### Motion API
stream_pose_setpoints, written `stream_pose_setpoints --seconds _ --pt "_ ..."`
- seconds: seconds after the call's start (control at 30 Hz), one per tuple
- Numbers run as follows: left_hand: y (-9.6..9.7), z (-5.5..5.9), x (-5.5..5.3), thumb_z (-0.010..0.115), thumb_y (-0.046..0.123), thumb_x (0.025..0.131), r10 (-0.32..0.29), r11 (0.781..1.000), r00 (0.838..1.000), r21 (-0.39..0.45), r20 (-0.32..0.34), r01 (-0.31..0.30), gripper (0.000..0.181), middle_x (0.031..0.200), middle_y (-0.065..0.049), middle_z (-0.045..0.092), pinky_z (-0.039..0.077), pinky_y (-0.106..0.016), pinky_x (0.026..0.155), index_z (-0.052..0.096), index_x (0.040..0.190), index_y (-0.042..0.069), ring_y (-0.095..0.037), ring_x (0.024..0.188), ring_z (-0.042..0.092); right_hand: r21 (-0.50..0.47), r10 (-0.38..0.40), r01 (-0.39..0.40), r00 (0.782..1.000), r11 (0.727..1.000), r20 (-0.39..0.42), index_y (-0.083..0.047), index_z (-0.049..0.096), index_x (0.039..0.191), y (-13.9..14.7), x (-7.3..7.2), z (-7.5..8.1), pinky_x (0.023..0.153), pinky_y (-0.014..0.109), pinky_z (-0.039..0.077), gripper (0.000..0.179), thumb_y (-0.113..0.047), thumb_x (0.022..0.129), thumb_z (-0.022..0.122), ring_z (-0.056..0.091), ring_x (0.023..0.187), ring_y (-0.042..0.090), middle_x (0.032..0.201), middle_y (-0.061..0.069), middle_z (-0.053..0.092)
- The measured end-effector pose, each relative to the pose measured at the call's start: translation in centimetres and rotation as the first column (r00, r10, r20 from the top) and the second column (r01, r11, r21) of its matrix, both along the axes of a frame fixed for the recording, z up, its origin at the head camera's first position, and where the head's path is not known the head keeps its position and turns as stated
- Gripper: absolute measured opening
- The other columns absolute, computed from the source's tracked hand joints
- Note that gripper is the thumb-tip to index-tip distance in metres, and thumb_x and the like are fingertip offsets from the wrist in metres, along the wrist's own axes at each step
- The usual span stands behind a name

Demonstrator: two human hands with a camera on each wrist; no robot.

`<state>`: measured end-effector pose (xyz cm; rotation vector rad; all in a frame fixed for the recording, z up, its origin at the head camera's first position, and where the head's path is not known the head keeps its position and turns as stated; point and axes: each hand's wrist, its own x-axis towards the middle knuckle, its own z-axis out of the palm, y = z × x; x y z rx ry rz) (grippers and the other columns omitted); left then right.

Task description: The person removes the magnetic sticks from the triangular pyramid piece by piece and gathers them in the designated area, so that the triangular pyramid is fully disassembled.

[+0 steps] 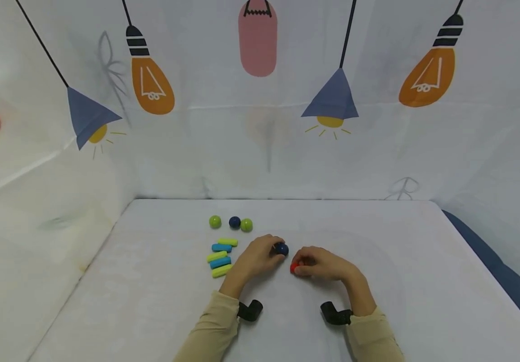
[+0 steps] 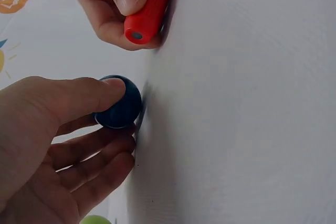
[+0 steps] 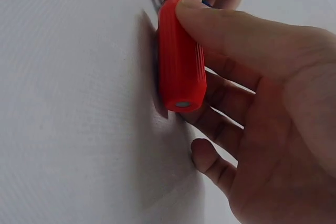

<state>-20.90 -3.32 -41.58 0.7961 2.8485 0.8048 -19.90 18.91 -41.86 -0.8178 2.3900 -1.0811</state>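
Between thumb and fingers, my left hand (image 1: 255, 256) pinches a dark blue ball (image 2: 126, 107) close to the white tabletop. Just to its right, my right hand (image 1: 328, 264) holds a red rod (image 3: 179, 61) with ridged sides and a small grey disc in its end. Thumb and fingers grip the rod near one end, low over the table. Ball and rod are a short gap apart. In the right wrist view the ball is mostly hidden behind the fingers.
Left of my left hand lies a column of yellow-green rods (image 1: 217, 257) and blue rods (image 1: 221, 262). Behind them sit a green ball (image 1: 214, 221), another dark blue ball (image 1: 235, 222) and a second green ball (image 1: 246, 225). A patterned white sheet (image 1: 269, 151) hangs behind the table (image 1: 423, 281).
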Motion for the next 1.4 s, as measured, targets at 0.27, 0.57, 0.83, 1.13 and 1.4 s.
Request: stream_pose_setpoints --seconds 0.27,0.57,0.83,1.13,1.4 --pt "-0.5 0.1 -1.5 0.068 0.021 0.087 0.018 0.999 0.999 -0.038 -0.05 -0.02 0.037 0.112 -0.005 0.059 0.05 -0.03 0.087 0.061 0.121 0.01 -0.015 0.097 0.059 -0.023 -0.021 0.022 0.999 0.999 0.04 -0.014 0.064 0.106 -0.3 0.2 -0.3 0.069 0.024 0.046 0.017 -0.026 0.094 0.057 0.054 0.078 0.009 0.092 0.0 0.062" --pt "-2.2 2.2 -5.0 0.069 0.026 0.086 0.103 0.972 0.969 -0.184 -0.223 -0.146 0.036 0.118 -0.001 0.062 0.041 -0.049 0.095 0.062 0.121 0.022 -0.024 0.11 0.056 0.023 -0.022 0.022 1.0 0.999 0.012 -0.022 0.061 0.119 -0.9 -0.2 0.3 0.098 0.047 0.039 0.025 -0.026 0.099 0.047 0.051 0.111 0.018 0.121 -0.003 0.06" --pt "-3.7 2.0 -6.3 0.072 0.019 0.083 0.143 0.96 0.962 -0.202 -0.234 -0.192 0.034 0.113 -0.003 0.066 0.034 -0.053 0.099 0.064 0.115 0.019 -0.026 0.106 0.06 0.041 -0.066 0.064 0.997 0.997 0.051 -0.02 0.062 0.114 -1.2 -0.2 0.1 0.084 0.036 0.043 0.022 -0.03 0.098 0.05 0.053 0.09 0.014 0.095 -0.003 0.062" --pt "-3.8 1.3 -6.5 0.072 0.021 0.082 0.129 0.961 0.976 -0.22 -0.176 -0.167 0.043 0.12 -0.005 0.062 0.03 -0.057 0.103 0.058 0.123 0.02 -0.027 0.11 0.059 0.041 -0.099 0.096 0.992 0.995 0.075 -0.018 0.06 0.108 -0.9 0.0 0.0 0.077 0.031 0.042 0.017 -0.029 0.098 0.051 0.053 0.084 0.015 0.082 -0.003 0.059" --pt "-2.9 2.0 -4.2 0.07 0.025 0.084 0.155 0.977 0.97 -0.117 -0.19 -0.179 0.046 0.128 -0.005 0.056 0.025 -0.06 0.104 0.055 0.127 0.02 -0.029 0.115 0.054 0.016 -0.135 0.134 0.989 0.991 0.057 -0.018 0.058 0.104 -0.1 -0.5 -0.2 0.08 0.031 0.043 0.016 -0.031 0.095 0.055 0.054 0.087 0.014 0.091 -0.003 0.062"
